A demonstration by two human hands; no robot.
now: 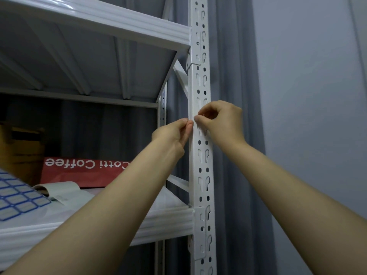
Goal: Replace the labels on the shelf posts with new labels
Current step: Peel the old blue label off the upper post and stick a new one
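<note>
Fingertips (188, 124) of left hand (171, 133) and right hand (222, 120) curled tight, 2 pinches meeting on a small pale label (194, 120) (barely visible), against white shelf post (202, 171)

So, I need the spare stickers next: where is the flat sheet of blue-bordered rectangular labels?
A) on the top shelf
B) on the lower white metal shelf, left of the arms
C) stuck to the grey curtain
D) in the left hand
B: the sheet of blue-bordered labels lies on the lower white shelf, while the left hand and right hand pinch at the white perforated post.
</note>
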